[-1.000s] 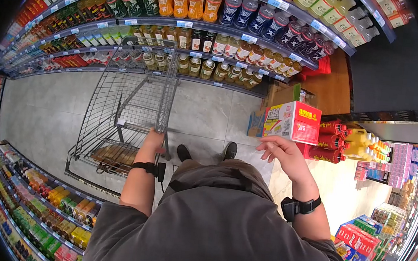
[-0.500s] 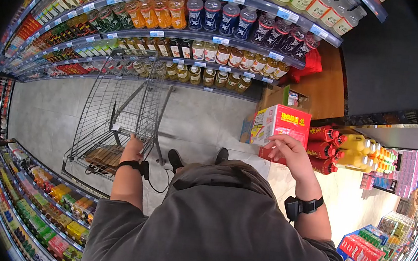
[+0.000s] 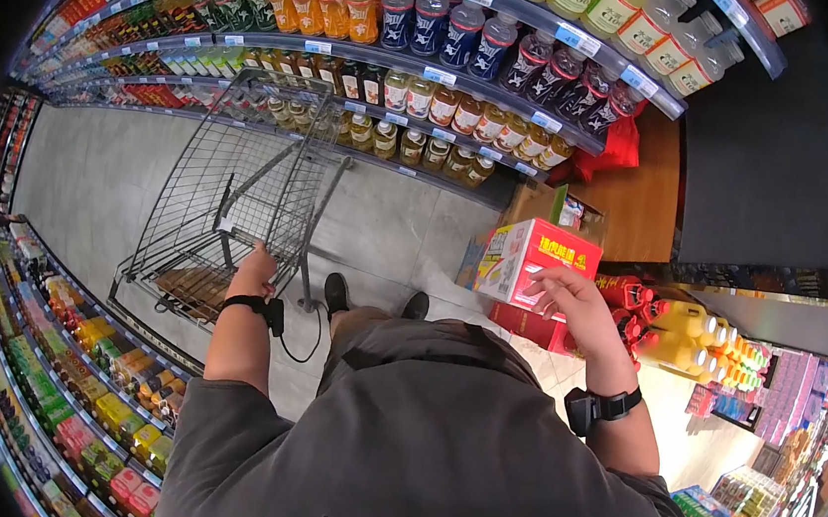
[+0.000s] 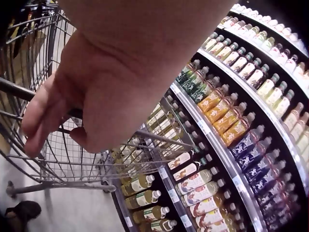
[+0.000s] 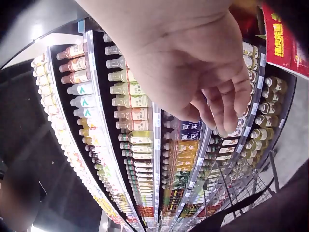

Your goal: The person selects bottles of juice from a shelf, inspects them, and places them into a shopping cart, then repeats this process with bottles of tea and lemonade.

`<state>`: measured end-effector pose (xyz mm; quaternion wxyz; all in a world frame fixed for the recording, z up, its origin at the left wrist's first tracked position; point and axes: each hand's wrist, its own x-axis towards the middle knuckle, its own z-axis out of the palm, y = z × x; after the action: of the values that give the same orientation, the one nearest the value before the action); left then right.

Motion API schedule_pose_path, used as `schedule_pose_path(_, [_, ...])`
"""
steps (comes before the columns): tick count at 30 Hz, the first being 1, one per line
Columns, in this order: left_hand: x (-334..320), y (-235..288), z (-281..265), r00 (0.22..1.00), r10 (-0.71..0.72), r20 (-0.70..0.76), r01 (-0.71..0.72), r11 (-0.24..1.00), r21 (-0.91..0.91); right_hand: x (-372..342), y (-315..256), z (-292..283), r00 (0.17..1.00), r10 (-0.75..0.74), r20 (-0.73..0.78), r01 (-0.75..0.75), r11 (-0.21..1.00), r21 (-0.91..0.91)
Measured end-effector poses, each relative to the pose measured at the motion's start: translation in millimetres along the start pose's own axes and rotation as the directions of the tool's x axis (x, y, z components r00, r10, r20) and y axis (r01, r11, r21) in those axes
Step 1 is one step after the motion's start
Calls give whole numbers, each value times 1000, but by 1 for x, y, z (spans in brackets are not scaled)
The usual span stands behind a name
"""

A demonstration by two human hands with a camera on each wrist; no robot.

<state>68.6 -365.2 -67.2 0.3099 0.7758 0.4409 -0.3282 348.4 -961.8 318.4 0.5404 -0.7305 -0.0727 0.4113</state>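
A grey wire shopping cart stands on the floor ahead and to the left. My left hand grips its handle bar, fingers over the bar and thumb below it in the left wrist view. Low in the cart lies a flat brown item. My right hand hangs in the air with fingers loosely bent and nothing in them. From the head view it overlaps a red and white carton. The right wrist view shows the palm in front of drink shelves.
Shelves of bottled drinks curve across the front, with price tags along their edges. More drink shelves stand at the left. Red bottles and yellow jugs are stacked right of the carton. Grey tiled floor lies between cart and carton.
The cart and my left hand have shifted left in the head view, the hand staying on the handle. Carton and stacked bottles also sit farther left and lower. My right hand stays raised and unoccupied.
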Motion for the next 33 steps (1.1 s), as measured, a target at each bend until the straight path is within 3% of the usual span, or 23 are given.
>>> schedule_pose_path(3, [-15, 50, 4, 957, -257, 131, 224, 948, 226, 3, -1, 4, 999, 9, 39, -9, 1000, -9])
schedule_pose_path(4, [-51, 69, 3, 957, -259, 134, 225, 949, 222, 3, -1, 4, 999, 8, 45, -8, 1000, -6])
schedule_pose_path(6, [-124, 126, -18, 968, -244, -65, 250, 964, 96, 1, -4, 4, 998, 14, 56, -12, 1000, -29])
schedule_pose_path(8, [-85, 113, 2, 968, -242, -70, 251, 954, 165, 0, -6, 0, 998, 13, 68, -9, 999, -53])
schedule_pose_path(10, [-8, 66, 47, 966, -246, -82, 258, 937, 233, 1, -3, -3, 997, 46, 67, -44, 999, -28])
schedule_pose_path(12, [71, 24, 77, 994, -90, 63, 54, 900, 432, 3, 1, -7, 998, 22, 64, -20, 999, -27])
schedule_pose_path(13, [62, 30, 72, 991, -113, 68, 77, 916, 393, 4, 1, -8, 998, 22, 59, -21, 1000, -23])
schedule_pose_path(14, [9, 52, 56, 993, -109, 52, 80, 917, 391, 4, 1, -9, 998, 21, 52, -20, 1000, -20])
schedule_pose_path(16, [-112, 133, -4, 955, -295, 15, 292, 952, 88, 3, 1, -13, 998, -8, 58, 8, 1000, 1])
schedule_pose_path(18, [-141, 138, -15, 972, -233, -38, 234, 972, 20, 2, 0, -19, 997, -48, 60, 48, 999, 7])
schedule_pose_path(20, [-146, 128, -9, 982, -168, -90, 165, 986, -38, 0, -1, -28, 996, -77, 49, 76, 997, 20])
schedule_pose_path(22, [-121, 105, 4, 987, -121, -106, 93, 968, -233, 1, 2, -39, 995, -99, 13, 99, 995, 30])
schedule_pose_path(25, [-155, 119, -14, 994, -90, -62, 58, 915, -400, 4, -1, -51, 994, -109, -26, 111, 993, 46])
schedule_pose_path(28, [-151, 118, -55, 985, -170, -32, 150, 933, -328, 19, -10, -61, 990, -132, -44, 136, 986, 93])
schedule_pose_path(30, [-157, 125, -99, 990, -114, -82, 85, 951, -298, 31, -22, -62, 978, -187, -86, 194, 977, 82])
schedule_pose_path(33, [-159, 151, -158, 956, 31, -292, -118, 951, -285, 58, -43, -62, 970, -228, -81, 233, 971, 50])
